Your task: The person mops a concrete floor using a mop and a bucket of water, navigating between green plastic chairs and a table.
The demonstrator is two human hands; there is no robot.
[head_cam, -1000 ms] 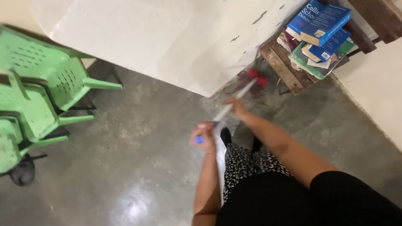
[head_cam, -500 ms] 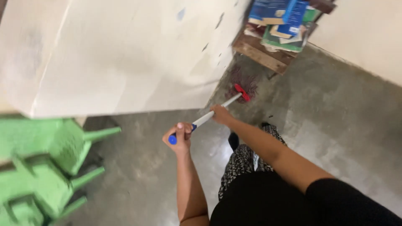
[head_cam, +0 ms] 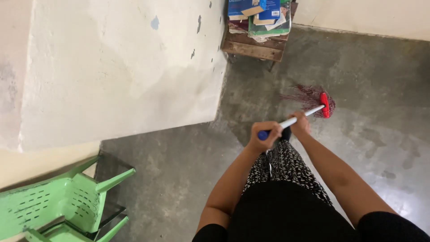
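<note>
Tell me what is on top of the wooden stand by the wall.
A pile of books lies on the wooden stand, blue and green covers uppermost. The lower books are mostly covered by the upper ones, and the pile's far part is cut off by the picture's edge.

No packages, signs or screens appear; the only printed matter is a stack of books with glossy printed covers point(head_cam: 260, 18) at the top edge of the view. It rests on a low brown wooden stand point(head_cam: 253, 47) set against the chipped cream wall, at the corner of the grey concrete floor. The uppermost covers are blue with pale lettering blocks, one carrying a small white barcode label point(head_cam: 275, 13) near its corner. Beneath lie a green-edged cover and a dark maroon one, their edges fanned unevenly. The top of the stack is cut off by the frame.
</note>
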